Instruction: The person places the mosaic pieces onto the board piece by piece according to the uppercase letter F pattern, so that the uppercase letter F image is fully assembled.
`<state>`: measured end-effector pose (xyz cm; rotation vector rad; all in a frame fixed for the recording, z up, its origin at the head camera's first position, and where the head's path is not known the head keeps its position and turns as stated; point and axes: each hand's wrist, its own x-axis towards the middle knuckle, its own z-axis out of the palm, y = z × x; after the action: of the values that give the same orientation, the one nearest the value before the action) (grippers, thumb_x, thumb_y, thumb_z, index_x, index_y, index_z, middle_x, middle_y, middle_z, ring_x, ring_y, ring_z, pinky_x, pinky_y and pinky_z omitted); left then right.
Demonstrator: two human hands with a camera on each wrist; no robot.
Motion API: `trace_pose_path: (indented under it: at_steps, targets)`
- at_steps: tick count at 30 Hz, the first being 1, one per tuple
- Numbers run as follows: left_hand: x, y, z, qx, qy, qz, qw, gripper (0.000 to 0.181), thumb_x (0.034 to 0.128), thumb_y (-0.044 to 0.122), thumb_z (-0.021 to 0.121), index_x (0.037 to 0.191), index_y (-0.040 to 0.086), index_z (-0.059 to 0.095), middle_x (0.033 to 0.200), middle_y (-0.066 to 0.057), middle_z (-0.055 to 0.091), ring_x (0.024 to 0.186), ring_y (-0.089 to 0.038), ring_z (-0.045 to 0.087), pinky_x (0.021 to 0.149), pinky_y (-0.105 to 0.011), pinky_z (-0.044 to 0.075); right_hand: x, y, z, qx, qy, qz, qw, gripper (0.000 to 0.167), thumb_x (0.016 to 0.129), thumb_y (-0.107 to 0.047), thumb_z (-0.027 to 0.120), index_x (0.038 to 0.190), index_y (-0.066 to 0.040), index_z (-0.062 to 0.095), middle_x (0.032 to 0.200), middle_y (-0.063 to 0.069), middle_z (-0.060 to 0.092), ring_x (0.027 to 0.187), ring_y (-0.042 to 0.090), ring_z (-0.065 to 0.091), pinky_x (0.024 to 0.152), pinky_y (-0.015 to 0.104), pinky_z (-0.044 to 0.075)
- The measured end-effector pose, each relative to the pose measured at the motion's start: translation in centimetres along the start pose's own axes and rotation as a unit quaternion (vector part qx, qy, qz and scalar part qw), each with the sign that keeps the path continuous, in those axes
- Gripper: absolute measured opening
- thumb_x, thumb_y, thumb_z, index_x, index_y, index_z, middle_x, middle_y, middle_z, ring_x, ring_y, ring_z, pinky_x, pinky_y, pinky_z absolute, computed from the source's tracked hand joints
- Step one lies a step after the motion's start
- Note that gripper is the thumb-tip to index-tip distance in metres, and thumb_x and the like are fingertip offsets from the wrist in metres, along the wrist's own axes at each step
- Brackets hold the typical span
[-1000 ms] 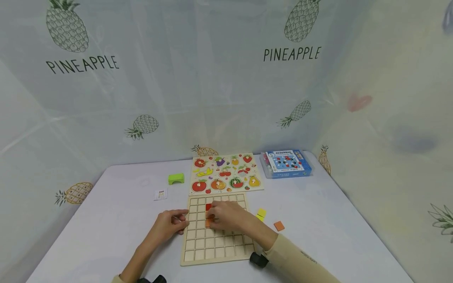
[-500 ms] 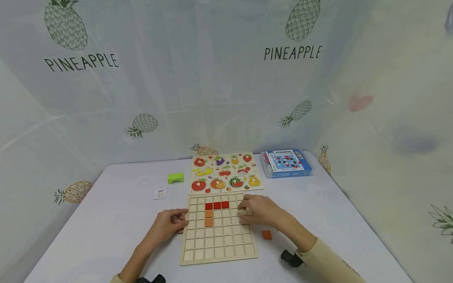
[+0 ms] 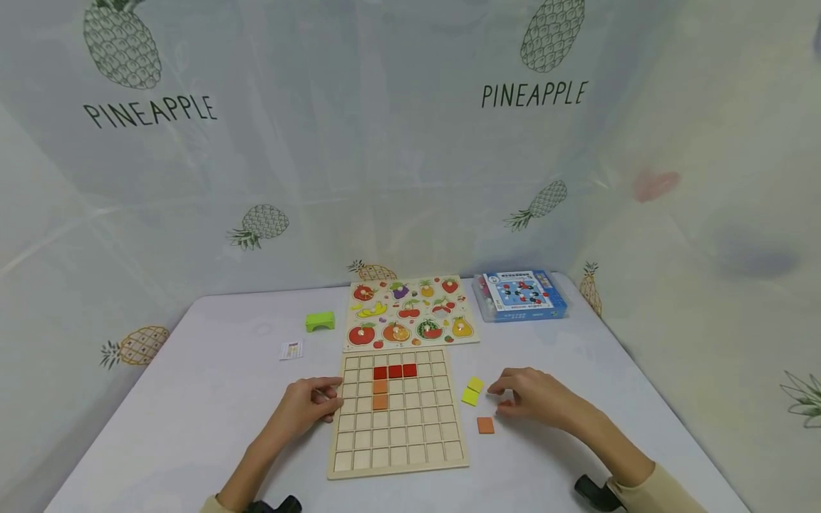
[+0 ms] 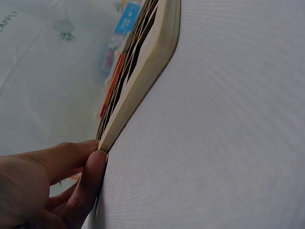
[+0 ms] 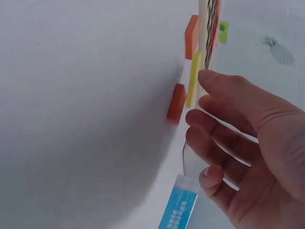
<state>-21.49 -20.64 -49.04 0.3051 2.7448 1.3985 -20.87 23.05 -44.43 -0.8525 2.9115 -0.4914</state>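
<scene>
The right hand, empty with fingers loosely parted, hovers by yellow tiles and orange tiles, seemingly laid on the desk for easy reach, while the left hand rests relaxed fingertips against the left edge of the grid board, presumably steadying it.

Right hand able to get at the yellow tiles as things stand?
Probably yes: the right hand is close beside the yellow tiles, apparently empty, with only bare table visible between them in the head view.
</scene>
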Motion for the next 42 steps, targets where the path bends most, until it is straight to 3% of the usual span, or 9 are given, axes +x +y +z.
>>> trace_pose_path:
  at_steps: [10,25,42]
  targets:
    - [-0.1,0.0,0.1,0.012,0.005,-0.005,0.9999,0.041,0.0828,0.01,0.077,0.122,0.001,0.067,0.084,-0.002,0.065,0.055,-0.01,0.064,0.057,-0.018,0.05,-1.0,1.3,0.2,0.013,-0.014,-0.005,0.9998,0.02,0.082,-0.024,0.079,0.101,-0.02,0.076,0.09,-0.013,0.064,0.067,-0.001,0.048,0.059,0.017,0.043]
    - [0.1,-0.3,0.1,0.013,-0.003,-0.007,0.9999,0.041,0.0828,0.009,0.076,0.122,0.002,0.067,0.085,-0.001,0.064,0.056,-0.011,0.065,0.057,-0.019,0.051,-1.1,1.3,0.4,0.01,-0.014,0.006,0.9998,0.019,0.081,-0.025,0.08,0.099,-0.021,0.076,0.09,-0.013,0.063,0.068,-0.001,0.048,0.059,0.016,0.043]
    - [0.0,-0.1,0.0,0.013,0.0,0.002,0.9999,0.042,0.0831,0.011,0.077,0.122,0.0,0.067,0.085,-0.002,0.065,0.055,-0.009,0.064,0.057,-0.018,0.05,-0.5,1.0,0.2,0.001,-0.012,-0.008,0.9999,0.018,0.081,-0.024,0.079,0.098,-0.02,0.075,0.087,-0.012,0.062,0.068,0.001,0.049,0.057,0.016,0.044]
